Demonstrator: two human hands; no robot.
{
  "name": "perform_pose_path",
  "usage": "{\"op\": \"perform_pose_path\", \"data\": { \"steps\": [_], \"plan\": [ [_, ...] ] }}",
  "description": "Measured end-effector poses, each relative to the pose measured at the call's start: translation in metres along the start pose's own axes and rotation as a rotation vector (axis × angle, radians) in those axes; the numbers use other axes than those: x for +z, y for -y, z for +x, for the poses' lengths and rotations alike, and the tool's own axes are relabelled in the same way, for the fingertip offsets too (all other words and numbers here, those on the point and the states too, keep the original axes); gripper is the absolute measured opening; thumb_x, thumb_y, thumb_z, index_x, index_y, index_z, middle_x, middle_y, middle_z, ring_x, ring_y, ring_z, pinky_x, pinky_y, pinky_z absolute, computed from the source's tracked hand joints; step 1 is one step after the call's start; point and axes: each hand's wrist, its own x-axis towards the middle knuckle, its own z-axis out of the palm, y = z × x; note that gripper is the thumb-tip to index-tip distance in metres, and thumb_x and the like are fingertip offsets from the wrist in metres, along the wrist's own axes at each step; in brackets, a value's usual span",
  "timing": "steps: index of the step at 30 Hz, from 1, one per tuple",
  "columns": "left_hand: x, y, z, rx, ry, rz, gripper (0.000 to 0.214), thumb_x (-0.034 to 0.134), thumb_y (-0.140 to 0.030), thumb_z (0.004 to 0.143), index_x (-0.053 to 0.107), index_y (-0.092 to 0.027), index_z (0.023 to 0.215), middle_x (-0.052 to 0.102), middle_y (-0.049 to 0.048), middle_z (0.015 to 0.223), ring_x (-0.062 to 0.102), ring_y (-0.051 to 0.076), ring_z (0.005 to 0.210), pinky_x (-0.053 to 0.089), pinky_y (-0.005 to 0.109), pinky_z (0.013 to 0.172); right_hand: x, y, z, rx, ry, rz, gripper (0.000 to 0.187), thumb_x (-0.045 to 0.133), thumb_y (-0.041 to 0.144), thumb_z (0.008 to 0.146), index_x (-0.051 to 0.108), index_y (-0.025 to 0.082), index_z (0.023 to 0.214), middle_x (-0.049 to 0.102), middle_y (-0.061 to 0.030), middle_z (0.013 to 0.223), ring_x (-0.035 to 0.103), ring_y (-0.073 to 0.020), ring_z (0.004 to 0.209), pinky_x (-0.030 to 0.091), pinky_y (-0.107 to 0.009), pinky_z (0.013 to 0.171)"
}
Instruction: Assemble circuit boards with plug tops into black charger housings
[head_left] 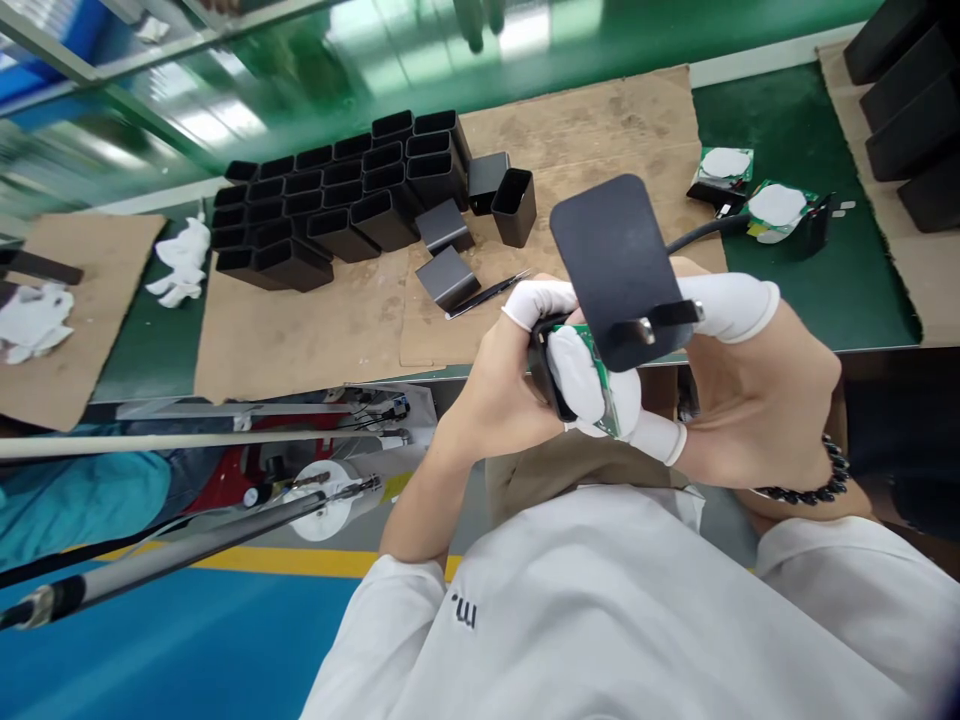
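Note:
My left hand (504, 375), with white finger cots on, is closed around a black rectangular housing (541, 365). A green circuit board with white pads (577, 378) sits at the housing's mouth; how far inside it reaches is hidden. My right hand (757, 400), also in finger cots and with a beaded bracelet, grips the board from the other side. Attached by the board is a flat black plug cover (611, 255) with metal prongs, tilted upward and covering part of my right fingers. Tweezers (487, 295) lie on the cardboard beyond my left hand.
Several black housings (390, 215) stand in a block on cardboard (330, 340). Two grey-black covers (448, 278) lie beside them. Right of my hands are padded circuit boards (780, 207) with a black cable (705, 232). White gloves (184, 262) lie left. Metal poles (202, 540) stand lower left.

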Motion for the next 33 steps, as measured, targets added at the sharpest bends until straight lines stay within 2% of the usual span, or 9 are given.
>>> {"op": "perform_pose_path", "data": {
  "steps": [3, 6, 10, 12, 15, 19, 24, 27, 33],
  "plan": [
    [-0.001, 0.006, -0.003, 0.103, 0.07, 0.026, 0.075, 0.101, -0.057, 0.057, 0.068, -0.027, 0.117, 0.073, 0.0044, 0.109, 0.075, 0.026, 0.097, 0.064, 0.042, 0.088, -0.002, 0.002, 0.003, 0.016, 0.048, -0.044, 0.063, 0.077, 0.001, 0.076, 0.065, 0.036, 0.127, 0.074, 0.003, 0.126, 0.07, -0.0254, 0.123, 0.058, -0.045, 0.112],
    [-0.003, 0.01, -0.003, 0.061, 0.09, 0.02, 0.077, 0.101, -0.056, 0.057, 0.065, -0.028, 0.12, 0.072, 0.0041, 0.106, 0.074, 0.024, 0.096, 0.063, 0.039, 0.084, -0.007, 0.001, 0.007, 0.035, 0.117, -0.131, 0.063, 0.075, 0.006, 0.083, 0.06, 0.04, 0.133, 0.07, 0.004, 0.132, 0.068, -0.0203, 0.123, 0.058, -0.038, 0.11],
    [-0.004, 0.013, 0.005, 0.011, 0.103, 0.05, 0.082, 0.103, -0.054, 0.052, 0.063, -0.025, 0.118, 0.069, 0.0035, 0.106, 0.071, 0.025, 0.099, 0.061, 0.038, 0.089, -0.025, -0.003, 0.011, 0.121, 0.302, -0.196, 0.079, 0.092, 0.034, 0.077, 0.056, 0.035, 0.147, 0.064, -0.0028, 0.147, 0.059, -0.0306, 0.142, 0.055, -0.047, 0.117],
    [-0.002, 0.016, 0.009, -0.032, 0.048, 0.021, 0.083, 0.104, -0.054, 0.048, 0.062, -0.024, 0.113, 0.065, 0.0027, 0.107, 0.07, 0.024, 0.1, 0.059, 0.039, 0.093, -0.035, -0.006, 0.009, 0.213, 0.267, -0.143, 0.087, 0.096, 0.039, 0.072, 0.056, 0.034, 0.149, 0.06, -0.0031, 0.154, 0.054, -0.033, 0.149, 0.054, -0.048, 0.12],
    [-0.001, 0.023, 0.011, -0.139, 0.024, -0.084, 0.081, 0.105, -0.051, 0.046, 0.059, -0.024, 0.107, 0.062, 0.0008, 0.1, 0.066, 0.021, 0.092, 0.058, 0.039, 0.089, -0.042, -0.013, 0.007, 0.246, 0.093, -0.053, 0.07, 0.088, 0.024, 0.083, 0.06, 0.038, 0.146, 0.062, -0.0009, 0.152, 0.058, -0.0263, 0.145, 0.056, -0.039, 0.116],
    [-0.004, 0.031, 0.008, -0.283, 0.321, -0.297, 0.08, 0.108, -0.043, 0.043, 0.06, -0.022, 0.104, 0.062, -0.0002, 0.091, 0.061, 0.017, 0.08, 0.053, 0.031, 0.077, -0.045, -0.031, 0.019, 0.126, 0.24, 0.02, 0.063, 0.077, 0.014, 0.093, 0.061, 0.037, 0.149, 0.054, 0.0018, 0.165, 0.045, -0.0245, 0.159, 0.049, -0.039, 0.124],
    [-0.004, 0.036, 0.003, -0.357, 0.594, -0.69, 0.08, 0.109, -0.031, 0.035, 0.065, -0.02, 0.101, 0.064, -0.0005, 0.083, 0.059, 0.015, 0.07, 0.049, 0.028, 0.063, -0.051, -0.048, 0.039, 0.064, 0.352, 0.084, 0.041, 0.084, 0.018, 0.088, 0.08, 0.034, 0.125, 0.084, 0.002, 0.12, 0.081, -0.021, 0.11, 0.068, -0.031, 0.096],
    [-0.003, 0.035, 0.002, -0.375, 0.554, -0.732, 0.076, 0.108, -0.027, 0.037, 0.066, -0.02, 0.099, 0.064, -0.0003, 0.082, 0.059, 0.015, 0.068, 0.049, 0.028, 0.061, -0.051, -0.046, 0.039, -0.022, 0.274, 0.041, 0.047, 0.091, 0.021, 0.081, 0.081, 0.038, 0.124, 0.084, 0.0025, 0.118, 0.082, -0.0235, 0.106, 0.069, -0.033, 0.091],
    [0.002, 0.026, -0.004, -0.433, 0.275, -0.478, 0.071, 0.103, -0.03, 0.05, 0.06, -0.021, 0.106, 0.061, -0.0011, 0.088, 0.057, 0.014, 0.073, 0.048, 0.029, 0.068, -0.035, -0.037, 0.023, -0.095, 0.118, -0.231, 0.044, 0.086, 0.012, 0.084, 0.083, 0.039, 0.119, 0.085, 0.0043, 0.111, 0.083, -0.0203, 0.091, 0.068, -0.028, 0.077]
  ]
}}
